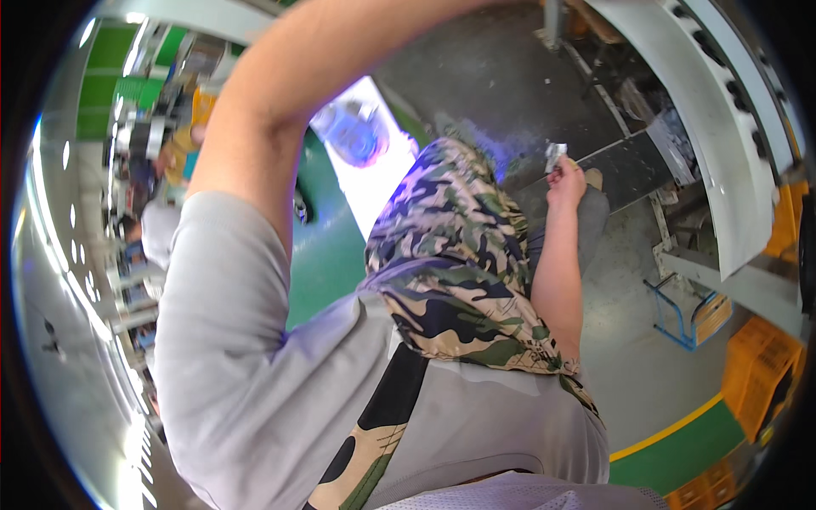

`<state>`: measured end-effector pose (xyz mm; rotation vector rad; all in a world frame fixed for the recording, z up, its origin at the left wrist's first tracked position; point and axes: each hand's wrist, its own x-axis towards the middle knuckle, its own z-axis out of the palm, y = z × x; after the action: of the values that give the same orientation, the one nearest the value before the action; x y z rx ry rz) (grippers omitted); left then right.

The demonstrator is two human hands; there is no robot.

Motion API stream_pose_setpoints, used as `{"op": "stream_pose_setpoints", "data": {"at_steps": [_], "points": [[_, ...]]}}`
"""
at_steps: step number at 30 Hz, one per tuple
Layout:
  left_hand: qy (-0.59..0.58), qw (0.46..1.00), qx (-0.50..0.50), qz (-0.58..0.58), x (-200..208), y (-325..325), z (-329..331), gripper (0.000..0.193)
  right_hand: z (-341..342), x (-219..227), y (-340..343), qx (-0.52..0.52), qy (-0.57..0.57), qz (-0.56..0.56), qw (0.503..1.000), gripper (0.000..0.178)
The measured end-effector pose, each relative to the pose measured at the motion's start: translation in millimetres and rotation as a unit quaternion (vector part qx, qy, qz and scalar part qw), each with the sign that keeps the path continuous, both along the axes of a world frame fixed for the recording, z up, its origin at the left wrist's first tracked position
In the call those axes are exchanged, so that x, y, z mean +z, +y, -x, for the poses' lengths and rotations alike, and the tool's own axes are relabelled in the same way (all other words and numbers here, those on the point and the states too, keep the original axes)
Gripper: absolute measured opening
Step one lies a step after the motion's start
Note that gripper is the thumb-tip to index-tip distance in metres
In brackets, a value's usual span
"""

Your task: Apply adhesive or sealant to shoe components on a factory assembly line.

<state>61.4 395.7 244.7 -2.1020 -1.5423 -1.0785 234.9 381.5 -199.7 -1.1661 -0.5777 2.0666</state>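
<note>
My right hand point(567, 182) is out to the right, its fingers pinched round a small silvery-white piece point(555, 154). What exactly the piece is cannot be made out; it looks thin and shiny. My left arm point(272, 102) is bent and raised across the top of the view. Its forearm runs out past the upper edge, so my left hand is out of sight. Between the arms lies my camouflage apron point(450, 221) over a grey shirt. Beyond it, a brightly lit white surface point(361, 183) carries a clear bluish object point(351, 136), blurred by glare.
A white curved panel point(722, 144) on a frame stands at the right. Below it are a blue metal frame point(676, 319) and an orange crate point(759, 374). A yellow line point(671, 429) borders green floor. Other people point(174, 161) are at the far left.
</note>
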Motion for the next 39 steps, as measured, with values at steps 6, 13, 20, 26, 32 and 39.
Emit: {"op": "stream_pose_setpoints", "data": {"at_steps": [6,13,20,26,32,39], "points": [[-0.212,0.915,0.265,0.217,-178,-287,102,0.04,-1,0,-5,0.062,-0.028,-0.001,0.998,0.015],[-0.38,0.57,0.622,0.379,-377,-603,139,0.069,48,38,-19,0.159,-0.092,-0.038,0.982,0.013],[-0.394,0.458,0.762,0.234,-406,-685,166,0.091,160,91,-97,0.319,-0.142,-0.279,0.894,0.019],[-0.42,0.476,0.734,0.24,-401,-660,223,0.087,221,91,-169,0.411,-0.165,-0.509,0.738,0.012],[-0.478,0.394,0.739,0.265,-413,-641,246,0.066,238,113,-219,0.456,-0.153,-0.585,0.653,0.012],[-0.419,0.458,0.722,0.306,-415,-650,241,0.038,272,114,-250,0.429,-0.211,-0.735,0.48,0.017]]}}
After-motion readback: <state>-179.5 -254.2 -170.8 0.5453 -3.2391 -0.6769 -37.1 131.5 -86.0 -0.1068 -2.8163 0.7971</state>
